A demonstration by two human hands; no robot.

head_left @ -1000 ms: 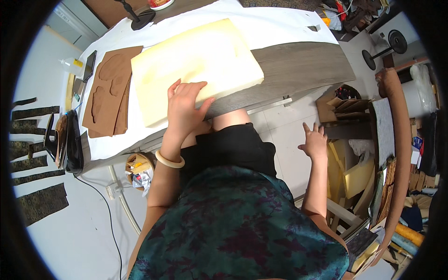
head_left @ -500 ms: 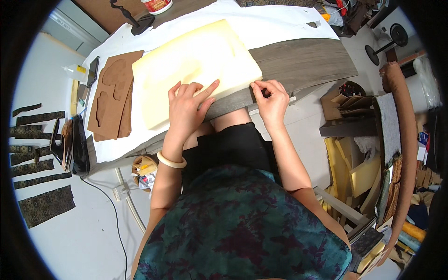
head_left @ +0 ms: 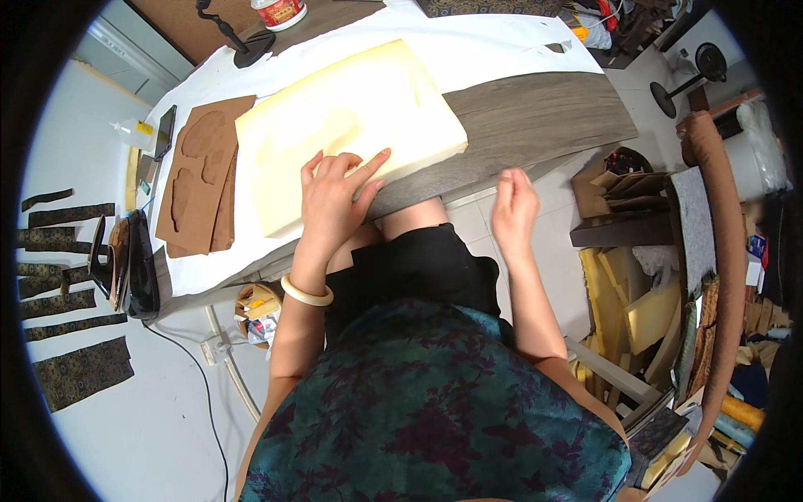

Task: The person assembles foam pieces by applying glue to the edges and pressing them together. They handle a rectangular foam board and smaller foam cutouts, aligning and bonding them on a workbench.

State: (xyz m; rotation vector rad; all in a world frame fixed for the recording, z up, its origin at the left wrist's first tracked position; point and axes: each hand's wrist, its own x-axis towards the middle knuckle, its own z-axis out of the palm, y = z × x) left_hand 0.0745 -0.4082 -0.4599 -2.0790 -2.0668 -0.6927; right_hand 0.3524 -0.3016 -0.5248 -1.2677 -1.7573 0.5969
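Observation:
A thick pale-yellow foam block lies on white paper and partly on the grey wood-grain table. My left hand rests on the block's near edge, its fingers spread and open, with a cream bangle on the wrist. Away from the foam, my right hand hovers just off the table's front edge. Its fingers are curled closed, and I cannot make out whether anything small is in them. Brown pattern pieces with curved cut-outs lie left of the foam.
A black stand and a white-and-red tub stand at the back. Right of the table are a box of brown pieces, foam offcuts and a long brown roll. Patterned fabric strips hang at the left.
My right hand has left the foam's right corner, moving right and toward me, and its fingers have curled closed. My left hand has stayed on the foam.

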